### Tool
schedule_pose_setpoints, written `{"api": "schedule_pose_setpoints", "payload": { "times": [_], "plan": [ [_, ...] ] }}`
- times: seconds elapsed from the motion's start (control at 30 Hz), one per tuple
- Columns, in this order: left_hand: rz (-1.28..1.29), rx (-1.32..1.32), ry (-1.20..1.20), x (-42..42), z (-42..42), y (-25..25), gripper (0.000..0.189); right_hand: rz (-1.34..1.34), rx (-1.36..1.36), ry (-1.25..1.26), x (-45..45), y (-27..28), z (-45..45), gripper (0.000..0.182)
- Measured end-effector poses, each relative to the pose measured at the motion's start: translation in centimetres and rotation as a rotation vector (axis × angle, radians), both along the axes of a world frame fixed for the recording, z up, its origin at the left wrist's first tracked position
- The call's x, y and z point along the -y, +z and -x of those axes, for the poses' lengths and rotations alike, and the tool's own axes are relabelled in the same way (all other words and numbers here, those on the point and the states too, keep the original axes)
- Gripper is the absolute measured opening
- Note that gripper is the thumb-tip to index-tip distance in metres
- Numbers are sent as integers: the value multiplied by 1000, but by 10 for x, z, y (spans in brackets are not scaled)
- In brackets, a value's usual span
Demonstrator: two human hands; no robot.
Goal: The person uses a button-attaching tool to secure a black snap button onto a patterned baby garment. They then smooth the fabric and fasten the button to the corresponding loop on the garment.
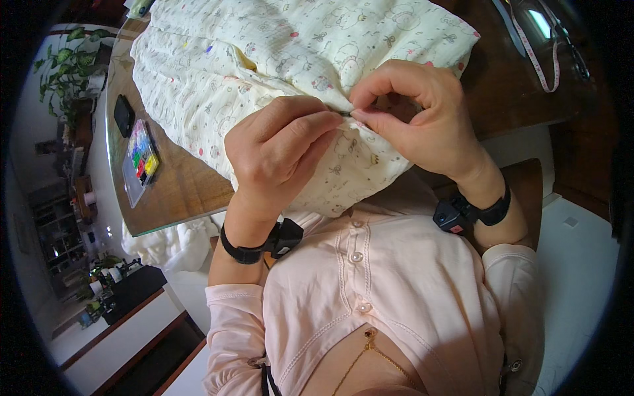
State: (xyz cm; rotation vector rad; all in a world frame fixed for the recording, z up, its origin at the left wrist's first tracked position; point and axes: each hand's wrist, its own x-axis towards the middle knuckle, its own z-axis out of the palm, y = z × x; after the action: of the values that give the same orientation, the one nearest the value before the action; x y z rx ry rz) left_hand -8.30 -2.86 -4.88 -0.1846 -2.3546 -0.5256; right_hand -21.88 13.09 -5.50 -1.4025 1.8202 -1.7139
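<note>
A cream-white cloth [297,54] printed with small cartoon animals and bows spreads over the table and hangs down toward my lap. My left hand [282,143] pinches a fold of it between thumb and fingers. Just right of there, my right hand [421,114] grips the same fold between thumb and forefinger. Between the two sets of fingertips shows a small dark slender thing [345,113], too small to identify. Farther up the cloth is a gap with a yellowish inside [245,60]. Small blue and yellow spots show on the cloth to its left.
On the wooden table [188,185] at left lie a clear plastic case [141,158] of coloured small pieces and a black object [124,115]. A tape measure [542,74] and scissors [577,59] lie at the far right. White fluffy material [168,242] sits below the table's left corner.
</note>
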Motion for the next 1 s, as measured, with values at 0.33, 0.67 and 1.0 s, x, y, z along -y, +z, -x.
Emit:
{"api": "schedule_pose_setpoints", "payload": {
  "times": [0.33,0.67,1.0],
  "plan": [
    [-127,54,24,-4,-1,-1,18,107,-74,9,3,-7,4,12],
    [-198,101,106,-6,7,-8,18,123,-67,50,6,-18,6,11],
    [-139,175,72,3,-7,4,30,-47,-289,-109,-5,-4,9,14]
  ]
}}
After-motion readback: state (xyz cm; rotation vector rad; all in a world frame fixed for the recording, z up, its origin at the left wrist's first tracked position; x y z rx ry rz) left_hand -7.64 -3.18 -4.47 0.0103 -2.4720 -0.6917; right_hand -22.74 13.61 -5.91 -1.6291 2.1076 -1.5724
